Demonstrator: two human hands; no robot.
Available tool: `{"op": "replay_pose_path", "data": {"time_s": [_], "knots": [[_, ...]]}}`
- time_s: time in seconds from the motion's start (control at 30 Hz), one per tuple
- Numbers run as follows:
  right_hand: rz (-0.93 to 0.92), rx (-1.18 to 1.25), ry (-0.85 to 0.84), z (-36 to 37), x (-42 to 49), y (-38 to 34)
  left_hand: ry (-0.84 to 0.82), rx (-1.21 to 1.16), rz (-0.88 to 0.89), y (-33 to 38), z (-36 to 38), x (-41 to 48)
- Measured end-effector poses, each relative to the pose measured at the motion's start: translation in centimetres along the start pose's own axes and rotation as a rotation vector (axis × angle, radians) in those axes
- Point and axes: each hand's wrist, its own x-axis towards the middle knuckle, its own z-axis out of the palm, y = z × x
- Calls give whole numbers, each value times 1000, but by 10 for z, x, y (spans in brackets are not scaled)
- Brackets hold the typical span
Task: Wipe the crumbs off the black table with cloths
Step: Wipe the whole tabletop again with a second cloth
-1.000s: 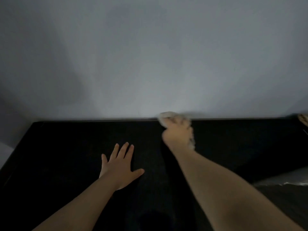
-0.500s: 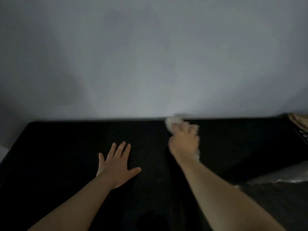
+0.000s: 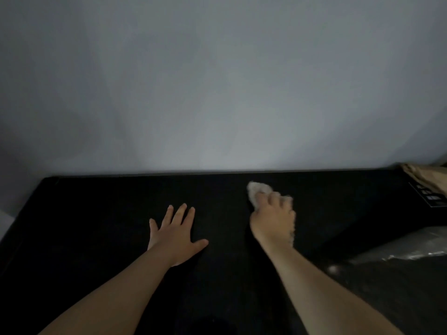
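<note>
One pale cloth (image 3: pixel 258 191) lies on the black table (image 3: pixel 96 213), right of centre toward the far edge. Right hand (image 3: pixel 273 220) grips it, fingers curled. Left hand (image 3: pixel 175 235) rests flat, fingers spread.

Stroke pulled back: right hand (image 3: pixel 272 221) gripping pale cloth (image 3: pixel 258 191) came off the far edge of the black table (image 3: pixel 96 213), moving nearer and slightly right. Cloth was at the far edge, now apart from it. View shifted: more of brown bag (image 3: pixel 425 176) shows far right.
</note>
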Motion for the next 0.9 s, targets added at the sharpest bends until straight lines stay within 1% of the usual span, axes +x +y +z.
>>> {"op": "replay_pose_path", "data": {"time_s": [0.1, 0.13, 0.17, 0.2, 0.23, 0.3, 0.37, 0.4, 0.43, 0.47, 0.53, 0.57, 0.6, 0.63, 0.67, 0.7, 0.77, 0.8, 0.83, 0.87, 0.9], "knots": [[-365, 23, -54, 8, -38, -39, -5, 17, 41, -5, 0, -2], [-463, -8, -70, 8, -38, -37, -3, 26, 49, -6, 0, -3], [-512, -52, -74, 7, -30, -26, -2, 35, 54, -7, 0, -4], [-486, -87, -62, 7, -19, -12, -3, 43, 57, -8, 0, -5], [-393, -101, -38, 6, -6, 5, -4, 48, 58, -8, 0, -5], [-130, -61, 52, -2, 10, 37, -2, 54, 49, -7, 2, -7], [55, 9, 69, -4, 7, 42, 2, 51, 35, -6, 4, -8], [83, 36, 48, -3, 0, 30, 5, 49, 29, -6, 5, -8], [52, 56, 20, -2, -11, 14, 8, 49, 25, -5, 6, -8], [-49, 62, 1, 2, -26, -4, 7, 49, 20, -5, 5, -8], [-362, 54, -43, 11, -56, -25, -2, 36, 12, -4, 5, -8], [-489, 33, -62, 14, -60, -23, -5, 30, 8, -3, 5, -10], [-557, 9, -63, 14, -54, -14, -4, 31, 5, -3, 7, -11], [-544, -10, -44, 12, -43, -1, 0, 37, 5, -3, 9, -14], [-465, -18, -18, 10, -31, 13, 7, 48, 9, -4, 11, -17], [-345, -22, 6, 6, -20, 27, 13, 59, 14, -6, 13, -19], [-105, 22, -9, -1, -13, 41, 26, 70, 25, -9, 18, -23], [-38, 43, -15, -2, -17, 37, 34, 72, 30, -9, 20, -24], [-23, 42, -17, -2, -26, 25, 40, 74, 32, -9, 21, -25], [-75, 34, -22, 1, -37, 11, 44, 77, 35, -9, 21, -25], [-184, 21, -31, 4, -49, -2, 48, 79, 42, -10, 22, -25]]}}
